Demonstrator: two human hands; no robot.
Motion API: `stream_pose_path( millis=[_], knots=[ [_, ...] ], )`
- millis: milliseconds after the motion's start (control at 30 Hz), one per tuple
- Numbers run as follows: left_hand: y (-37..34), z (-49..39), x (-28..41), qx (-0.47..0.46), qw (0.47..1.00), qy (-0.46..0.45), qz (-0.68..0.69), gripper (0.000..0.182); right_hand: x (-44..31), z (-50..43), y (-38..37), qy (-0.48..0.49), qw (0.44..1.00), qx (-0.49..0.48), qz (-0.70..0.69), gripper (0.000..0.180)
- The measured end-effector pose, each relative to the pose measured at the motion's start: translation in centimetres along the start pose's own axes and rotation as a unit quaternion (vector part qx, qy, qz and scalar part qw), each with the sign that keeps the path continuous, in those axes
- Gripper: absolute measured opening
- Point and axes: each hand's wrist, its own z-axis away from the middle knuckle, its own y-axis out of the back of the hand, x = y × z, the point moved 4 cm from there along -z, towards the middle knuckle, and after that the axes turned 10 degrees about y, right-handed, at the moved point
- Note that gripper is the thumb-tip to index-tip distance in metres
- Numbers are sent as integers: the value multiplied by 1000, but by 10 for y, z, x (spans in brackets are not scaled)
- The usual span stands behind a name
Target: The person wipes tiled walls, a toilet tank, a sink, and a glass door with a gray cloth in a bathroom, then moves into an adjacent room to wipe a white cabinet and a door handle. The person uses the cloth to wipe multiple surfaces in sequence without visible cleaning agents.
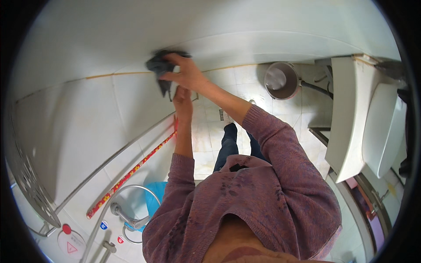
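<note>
My right hand (186,73) grips a crumpled dark grey cloth (161,67) against the white wall (210,39). The cloth is blurred and lies over a thin yellowish line where wall surfaces meet. Just below, my left hand (183,98) is raised beside the cloth's hanging corner. My right hand partly covers its fingers, so whether it holds the cloth is unclear.
A brown bucket (289,82) stands on the tiled floor (204,141). To the right is a white washbasin (381,131). On the left are a red flowered pole (131,172), a shower hose (98,227), a metal tap (123,213) and a metal rack (28,184).
</note>
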Motion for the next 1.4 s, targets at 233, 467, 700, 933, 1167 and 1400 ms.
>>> stream_pose_path(
  millis=[233,467,700,933,1167,1400],
  knots=[
    [64,-34,48,130,955,5,267,36,21,-18,-40,-53,980,-171,84,44],
    [44,-81,6,115,922,165,330,36,87,30,10,-91,984,4,155,35],
    [44,-31,-12,236,925,103,279,25,31,9,3,-31,998,16,47,34],
    [23,-34,-19,104,952,137,253,22,12,1,-13,-139,989,-46,2,35],
    [60,-103,26,192,915,74,347,29,21,-8,-17,-24,995,-49,82,31],
    [-51,-104,-13,189,924,95,318,32,90,50,91,-69,990,101,65,21]
  ],
)
